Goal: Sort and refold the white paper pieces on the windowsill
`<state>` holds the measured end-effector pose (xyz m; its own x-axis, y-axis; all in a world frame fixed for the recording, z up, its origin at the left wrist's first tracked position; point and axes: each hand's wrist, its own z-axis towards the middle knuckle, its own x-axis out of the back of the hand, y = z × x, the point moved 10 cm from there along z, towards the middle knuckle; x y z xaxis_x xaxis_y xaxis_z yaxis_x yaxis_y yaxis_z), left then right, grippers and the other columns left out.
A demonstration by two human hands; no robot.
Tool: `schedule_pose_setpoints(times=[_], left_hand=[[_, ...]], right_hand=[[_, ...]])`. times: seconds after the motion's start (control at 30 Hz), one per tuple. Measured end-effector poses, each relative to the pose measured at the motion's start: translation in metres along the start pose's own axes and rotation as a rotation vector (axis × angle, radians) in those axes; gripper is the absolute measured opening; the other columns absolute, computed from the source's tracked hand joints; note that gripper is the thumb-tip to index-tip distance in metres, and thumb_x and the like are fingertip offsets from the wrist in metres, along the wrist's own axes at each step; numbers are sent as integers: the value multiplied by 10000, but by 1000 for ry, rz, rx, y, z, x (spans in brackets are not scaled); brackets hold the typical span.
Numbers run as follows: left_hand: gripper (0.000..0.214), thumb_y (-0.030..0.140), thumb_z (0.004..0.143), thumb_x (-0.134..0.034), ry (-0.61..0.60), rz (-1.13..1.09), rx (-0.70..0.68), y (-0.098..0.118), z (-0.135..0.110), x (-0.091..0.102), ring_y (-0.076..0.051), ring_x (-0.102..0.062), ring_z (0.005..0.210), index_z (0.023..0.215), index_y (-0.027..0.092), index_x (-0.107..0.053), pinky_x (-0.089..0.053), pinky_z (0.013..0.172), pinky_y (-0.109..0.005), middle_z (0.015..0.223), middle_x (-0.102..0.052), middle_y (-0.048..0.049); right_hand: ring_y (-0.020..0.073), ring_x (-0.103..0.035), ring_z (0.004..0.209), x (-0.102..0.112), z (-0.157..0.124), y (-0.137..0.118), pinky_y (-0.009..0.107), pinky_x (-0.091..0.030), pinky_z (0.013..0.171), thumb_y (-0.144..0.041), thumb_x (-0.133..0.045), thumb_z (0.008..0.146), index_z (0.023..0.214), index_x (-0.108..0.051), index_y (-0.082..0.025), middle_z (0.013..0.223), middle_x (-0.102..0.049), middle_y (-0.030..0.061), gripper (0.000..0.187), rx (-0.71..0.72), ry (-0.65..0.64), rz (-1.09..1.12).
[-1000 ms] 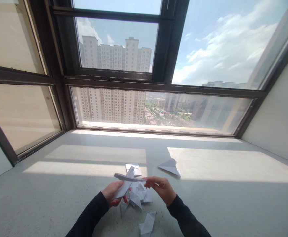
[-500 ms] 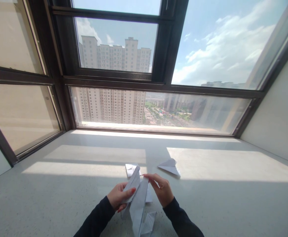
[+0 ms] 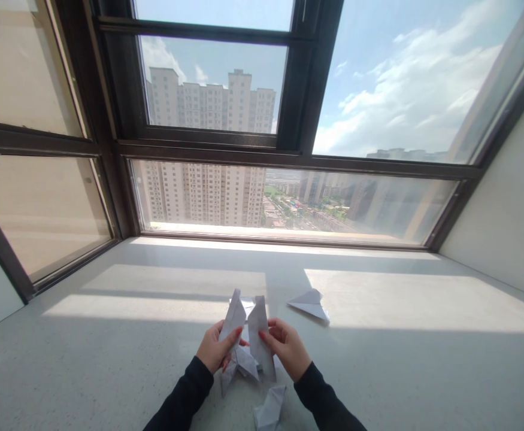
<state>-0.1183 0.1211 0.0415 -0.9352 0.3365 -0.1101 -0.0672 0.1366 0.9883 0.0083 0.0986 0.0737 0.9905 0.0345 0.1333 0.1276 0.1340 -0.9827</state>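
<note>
The left hand (image 3: 211,349) pinches a left folded strip (image 3: 233,317) of white paper between thumb and fingers; the right hand (image 3: 291,351) grips a right folded strip (image 3: 259,332) in the same way, its thumb pressed on the near face; the two strips stand side by side over the sill (image 3: 109,365), their top ends apart with a narrow gap between; whether they meet lower down is hard to tell, as fingers and other paper crowd that spot; below and between the hands lies a cluster of folded papers (image 3: 246,363), partly covered by the right strip; a flat folded piece (image 3: 248,304) shows just beyond the strips; nearer the person, a loose folded piece (image 3: 271,408) lies by itself; a pointed paper (image 3: 311,304), like a paper plane, rests farther out to the right, partly in sunlight, near the right hand but not touching it.
</note>
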Motion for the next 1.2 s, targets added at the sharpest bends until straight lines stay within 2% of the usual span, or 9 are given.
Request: schedule_pose_setpoints(times=[0.13,0.23,0.37,0.5,0.67,0.73,0.87,1.07,1.2], left_hand=[[692,716,634,-271,-138,-37,90,-7,-1,-11,-51,-377,246,886,126,-528,-209,272,-183,612,-641,-67],[945,776,563,-3,-406,-62,222,-20,-9,-35,-66,-384,243,826,76,-580,-188,257,-186,601,-637,-126],[1074,795,471,88,-589,-67,292,-21,-23,-51,-81,-408,259,831,42,-589,-211,254,-185,631,-638,-163],[1028,800,502,22,-632,-68,245,-10,-31,-55,-71,-402,250,943,71,-553,-208,247,-170,631,-640,-131],[694,657,539,-523,-779,111,139,-6,-48,-65,-86,-506,384,998,136,-508,-333,320,-166,770,-636,-98],[611,553,562,-601,-829,189,116,-7,-54,-66,-95,-534,443,1011,158,-479,-381,368,-180,817,-625,-87],[357,429,722,-486,-687,423,21,1,-57,-46,-110,-550,509,969,171,-482,-413,448,-206,795,-620,-53],[171,290,718,-413,-216,1258,-17,30,-72,9,-211,-573,741,821,202,-517,-419,638,-299,818,-615,-49],[264,321,716,-413,-172,1501,161,23,-87,25,-273,-580,796,903,182,-536,-424,665,-367,869,-624,-108]], right_hand=[[169,-537,636,23,-3,-47,283,-396,551,-397,-438,757,925,-585,-190,770,-629,64,305,223,48,-417],[163,-521,669,-7,-12,-70,306,-351,653,-248,-515,727,935,-588,-250,723,-633,13,221,335,-174,-765],[170,-502,722,-40,-19,-80,315,-274,682,-200,-592,672,756,-618,-246,690,-642,-6,100,401,-321,-1053],[173,-476,728,-55,-23,-85,316,-230,676,-207,-595,676,683,-623,-255,654,-648,-12,56,511,-374,-1134],[169,-473,728,-62,-31,-83,306,-246,698,-253,-591,683,864,-545,-227,683,-624,1,189,475,-436,-1199],[170,-473,767,-64,-35,-86,297,-263,717,-290,-600,676,940,-496,-207,768,-612,8,296,458,-439,-1203],[203,-420,957,-65,-38,-95,310,-258,787,-377,-600,670,1046,-446,-215,1066,-520,46,437,524,-367,-1208],[149,-519,684,-96,-37,-59,275,-306,610,-303,-516,757,756,-522,-198,739,-605,-8,105,507,-413,-1290],[139,-518,587,-126,-49,-39,254,-300,510,-280,-547,732,678,-487,-182,651,-590,-19,127,612,-389,-1318]])
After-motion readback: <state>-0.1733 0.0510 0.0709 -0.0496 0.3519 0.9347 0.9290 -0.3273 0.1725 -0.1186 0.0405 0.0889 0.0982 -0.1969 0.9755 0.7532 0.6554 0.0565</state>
